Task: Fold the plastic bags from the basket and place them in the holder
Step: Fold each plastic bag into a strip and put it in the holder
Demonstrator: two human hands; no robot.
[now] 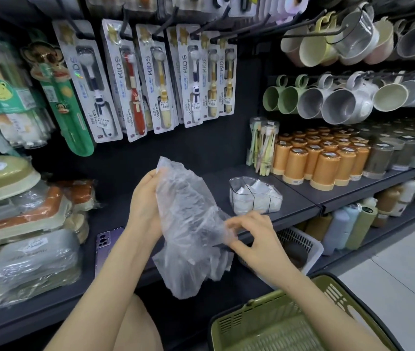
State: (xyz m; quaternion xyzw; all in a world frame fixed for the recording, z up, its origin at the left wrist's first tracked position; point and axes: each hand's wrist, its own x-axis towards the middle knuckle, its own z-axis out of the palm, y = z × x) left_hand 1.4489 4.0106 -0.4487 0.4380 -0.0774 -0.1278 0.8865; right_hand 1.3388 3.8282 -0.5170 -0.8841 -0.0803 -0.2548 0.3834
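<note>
**Fold Step in Hand: One Bag Held Between Both Hands**

Head view. The person's left hand [145, 198] grips the upper end of the plastic bag [191, 224], fingers curled behind the film. The right hand [254, 236] pinches its lower right edge between thumb and fingertips. The bag hangs in the air between both hands, over the edge of the dark shelf [300, 196], not yet folded.

Judged step: flattening ahead of the first fold. The next move likely calls for drawing the film taut and laying one side over the other.

The holder [242, 178] stands on the shelf just beyond the right hand, with folded white bags in its compartments.

Materials:
- Bag: thin, translucent, heavily creased film.
- Holder: clear rigid plastic with rounded walls.
- Basket [229, 325]: olive slatted plastic, at lower right.
</note>
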